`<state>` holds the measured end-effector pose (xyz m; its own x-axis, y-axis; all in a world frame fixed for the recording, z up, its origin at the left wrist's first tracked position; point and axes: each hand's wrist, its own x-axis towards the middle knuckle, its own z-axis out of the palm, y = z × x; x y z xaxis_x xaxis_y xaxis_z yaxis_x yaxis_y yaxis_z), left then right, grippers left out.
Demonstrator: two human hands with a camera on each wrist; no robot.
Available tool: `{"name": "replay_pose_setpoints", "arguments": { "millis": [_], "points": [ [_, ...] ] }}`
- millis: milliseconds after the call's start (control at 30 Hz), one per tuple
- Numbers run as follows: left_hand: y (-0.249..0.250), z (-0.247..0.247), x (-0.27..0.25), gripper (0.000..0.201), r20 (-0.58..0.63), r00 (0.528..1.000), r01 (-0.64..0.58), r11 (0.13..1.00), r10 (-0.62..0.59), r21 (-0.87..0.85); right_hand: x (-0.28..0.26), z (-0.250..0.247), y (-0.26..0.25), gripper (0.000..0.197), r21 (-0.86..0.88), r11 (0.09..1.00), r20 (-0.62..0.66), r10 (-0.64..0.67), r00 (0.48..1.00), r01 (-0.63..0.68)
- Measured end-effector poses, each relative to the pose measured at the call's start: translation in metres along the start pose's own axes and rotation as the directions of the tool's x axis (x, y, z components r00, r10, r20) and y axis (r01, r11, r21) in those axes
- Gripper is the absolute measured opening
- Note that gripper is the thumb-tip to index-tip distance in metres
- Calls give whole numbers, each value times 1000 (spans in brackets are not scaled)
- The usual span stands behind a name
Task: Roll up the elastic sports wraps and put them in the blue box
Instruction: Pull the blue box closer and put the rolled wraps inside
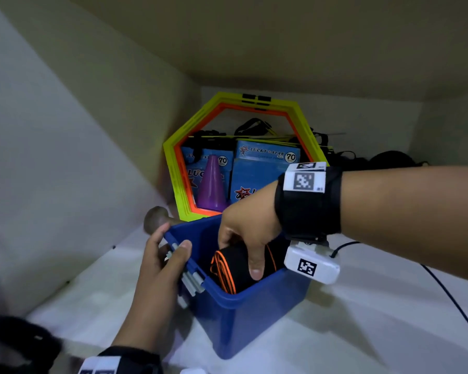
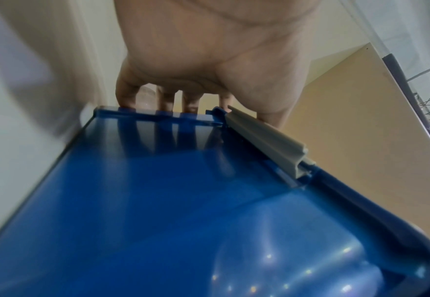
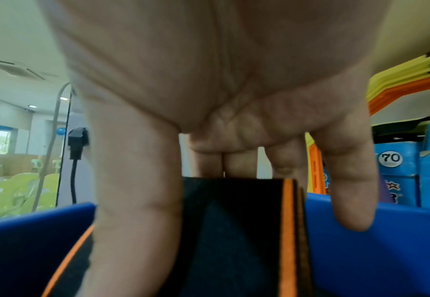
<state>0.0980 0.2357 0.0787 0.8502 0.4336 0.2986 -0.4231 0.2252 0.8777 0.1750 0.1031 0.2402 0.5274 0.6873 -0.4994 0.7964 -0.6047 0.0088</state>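
Observation:
A blue box (image 1: 241,319) stands on the white shelf. Inside it lies a rolled black wrap with orange edges (image 1: 227,268). My right hand (image 1: 243,233) reaches down into the box and grips that roll between thumb and fingers; the right wrist view shows the same wrap (image 3: 236,231) pinched between thumb and fingers inside the blue walls (image 3: 376,241). My left hand (image 1: 162,255) holds the box's left rim at the grey latch (image 1: 192,282), thumb over the edge. In the left wrist view the fingers (image 2: 165,100) curl over the far rim of the blue box (image 2: 158,201) beside the grey latch (image 2: 267,140).
Behind the box stand yellow and orange hexagon rings (image 1: 189,136), blue Lucky Star cartons (image 1: 265,168), a purple cone (image 1: 212,184) and black straps (image 1: 254,125). A brown knob (image 1: 157,217) sits at the left wall. A black cable (image 1: 443,287) runs on the right. Another dark wrap (image 1: 14,344) lies bottom left.

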Motion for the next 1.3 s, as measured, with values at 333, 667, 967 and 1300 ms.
{"name": "replay_pose_setpoints", "arguments": {
  "millis": [333, 667, 967, 1300],
  "points": [
    [-2, -2, 0, 38, 4, 1000, 7, 1000, -7, -20, -11, -10, 11, 57, 132, 987, -68, 97, 993, -87],
    [5, 1, -4, 41, 13, 999, 40, 999, -41, 13, -39, 31, 116, 21, 227, 841, -258, 538, 802, -491],
    [4, 6, -3, 37, 28, 997, 74, 997, -75, 36, -66, 67, 124, 22, 485, 788, -239, 537, 809, -379],
    [-8, 78, -33, 32, 98, 984, 126, 976, -145, 179, -173, 145, 153, 34, 715, 617, -142, 587, 797, -327]
  ]
}}
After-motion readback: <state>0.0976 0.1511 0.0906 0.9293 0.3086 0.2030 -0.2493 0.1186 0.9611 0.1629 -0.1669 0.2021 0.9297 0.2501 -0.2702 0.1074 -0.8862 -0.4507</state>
